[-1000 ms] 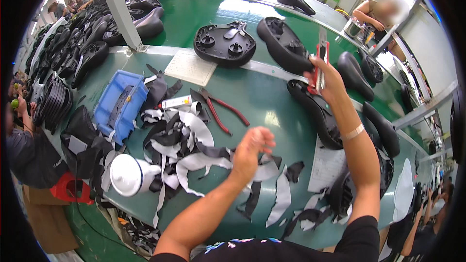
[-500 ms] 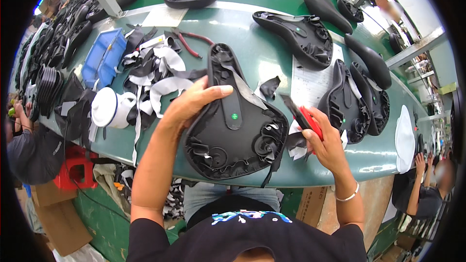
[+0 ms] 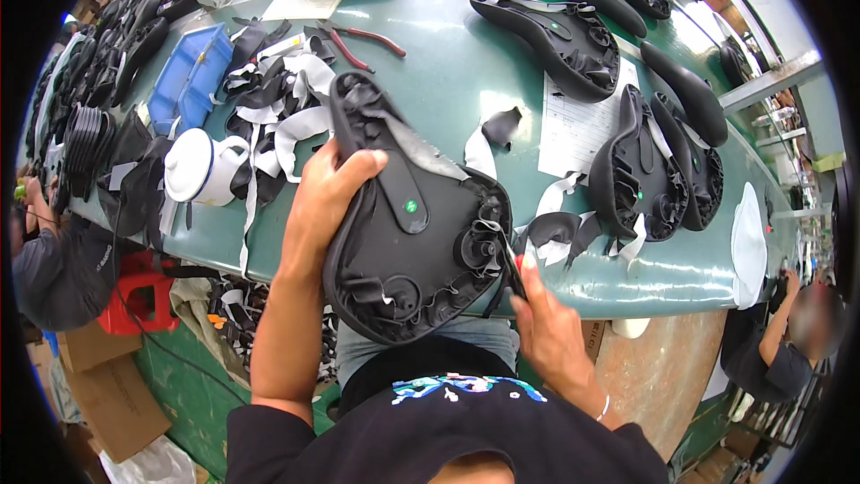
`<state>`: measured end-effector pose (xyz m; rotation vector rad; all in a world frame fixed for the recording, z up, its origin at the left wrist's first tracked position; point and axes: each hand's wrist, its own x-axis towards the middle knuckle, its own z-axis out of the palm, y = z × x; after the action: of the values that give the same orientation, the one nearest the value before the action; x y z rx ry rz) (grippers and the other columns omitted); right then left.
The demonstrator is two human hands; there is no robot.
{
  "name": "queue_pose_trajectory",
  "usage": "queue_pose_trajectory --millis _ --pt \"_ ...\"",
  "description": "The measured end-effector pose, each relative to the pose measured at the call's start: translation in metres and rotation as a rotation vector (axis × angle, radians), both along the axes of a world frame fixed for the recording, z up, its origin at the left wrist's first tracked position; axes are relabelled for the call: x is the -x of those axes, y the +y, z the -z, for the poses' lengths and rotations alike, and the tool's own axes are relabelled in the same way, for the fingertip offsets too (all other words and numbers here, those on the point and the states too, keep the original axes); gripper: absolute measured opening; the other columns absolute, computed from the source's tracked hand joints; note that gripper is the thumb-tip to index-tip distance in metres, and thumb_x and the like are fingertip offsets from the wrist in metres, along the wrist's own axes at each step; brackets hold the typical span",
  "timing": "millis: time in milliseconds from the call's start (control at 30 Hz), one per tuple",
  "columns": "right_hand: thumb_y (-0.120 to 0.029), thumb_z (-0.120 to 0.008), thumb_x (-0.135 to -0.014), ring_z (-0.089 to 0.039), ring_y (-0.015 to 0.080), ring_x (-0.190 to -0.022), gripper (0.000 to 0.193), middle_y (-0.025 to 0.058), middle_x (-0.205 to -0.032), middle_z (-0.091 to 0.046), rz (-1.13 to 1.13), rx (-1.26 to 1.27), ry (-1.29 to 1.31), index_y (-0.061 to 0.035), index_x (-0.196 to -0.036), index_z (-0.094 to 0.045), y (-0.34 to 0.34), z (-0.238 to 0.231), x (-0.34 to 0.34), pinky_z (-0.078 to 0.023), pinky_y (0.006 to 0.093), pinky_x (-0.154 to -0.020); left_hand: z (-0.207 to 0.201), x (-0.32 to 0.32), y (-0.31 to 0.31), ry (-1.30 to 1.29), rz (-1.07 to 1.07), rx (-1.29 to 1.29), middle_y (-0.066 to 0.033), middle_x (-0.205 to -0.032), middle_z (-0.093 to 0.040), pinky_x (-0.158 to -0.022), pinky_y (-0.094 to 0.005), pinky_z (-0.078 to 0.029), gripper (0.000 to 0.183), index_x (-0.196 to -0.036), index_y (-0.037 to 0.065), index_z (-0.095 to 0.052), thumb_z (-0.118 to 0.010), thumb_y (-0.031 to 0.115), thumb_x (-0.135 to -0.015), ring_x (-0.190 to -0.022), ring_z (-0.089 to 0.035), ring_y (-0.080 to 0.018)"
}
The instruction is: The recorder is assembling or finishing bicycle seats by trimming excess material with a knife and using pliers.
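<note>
My left hand (image 3: 330, 197) grips a black bicycle saddle (image 3: 421, 260) by its left side near the narrow nose, thumb over the inside. The saddle is tilted with its underside toward me, its nose pointing away, and gathered black cover material lines its rim. At its right rear edge my right hand (image 3: 554, 341) is closed around a red and black utility knife (image 3: 515, 273). The blade end meets the folded cover there; its exact contact is hard to make out. Black and white fabric scraps (image 3: 555, 229) lie just right of the saddle.
More saddles (image 3: 636, 170) lie to the right, some near a paper sheet (image 3: 560, 130). Red-handled pliers (image 3: 372, 36), a scrap pile (image 3: 287, 81), a white lidded mug (image 3: 202, 170) and a blue bin (image 3: 190, 76) occupy the left. Other people sit at both sides.
My right hand has brought the knife left and down to the saddle's rear edge. My left hand has shifted the saddle slightly left and turned its nose leftward.
</note>
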<state>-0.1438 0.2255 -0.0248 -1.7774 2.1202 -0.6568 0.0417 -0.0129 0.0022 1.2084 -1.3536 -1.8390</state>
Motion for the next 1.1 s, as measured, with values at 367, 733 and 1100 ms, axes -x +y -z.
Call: queue_pose_trajectory --millis 367,733,1100 --pt "-0.007 -0.074 -0.082 -0.059 0.0092 -0.07 0.062 0.0108 -0.115 -0.067 -0.207 0.351 -0.211 -0.0048 -0.137 -0.046 -0.088 -0.011 0.02 -0.048 0.0231 -0.065 0.027 -0.032 0.063 0.221 -0.296 0.019 -0.0125 -0.107 -0.056 -0.082 -0.031 -0.05 0.049 -0.123 -0.003 -0.049 -0.064 0.024 -0.085 -0.093 -0.058 -0.0168" --pt "-0.008 -0.074 -0.081 -0.062 0.0112 -0.074 0.055 0.0075 -0.094 -0.066 0.003 0.252 -0.581 -0.0045 -0.13 -0.05 -0.089 -0.037 0.015 -0.051 0.0269 -0.069 -0.002 0.026 0.041 -0.491 0.34 1.373 -0.0097 -0.099 -0.06 -0.083 -0.0404 -0.038 0.04 -0.103 0.008 -0.06 -0.074 0.026 -0.071 -0.098 -0.053 -0.0289" --pt "-0.019 -0.07 -0.085 -0.051 0.024 -0.046 0.062 0.0047 -0.059 -0.049 -0.159 0.07 0.355 -0.0234 -0.142 -0.048 -0.051 -0.01 0.058 -0.04 0.0362 -0.044 0.018 0.043 0.011 -0.243 0.27 0.705 -0.0059 -0.079 -0.059 -0.072 -0.0326 -0.041 0.025 -0.084 0.004 -0.065 -0.064 0.029 -0.091 -0.076 -0.046 -0.0169"
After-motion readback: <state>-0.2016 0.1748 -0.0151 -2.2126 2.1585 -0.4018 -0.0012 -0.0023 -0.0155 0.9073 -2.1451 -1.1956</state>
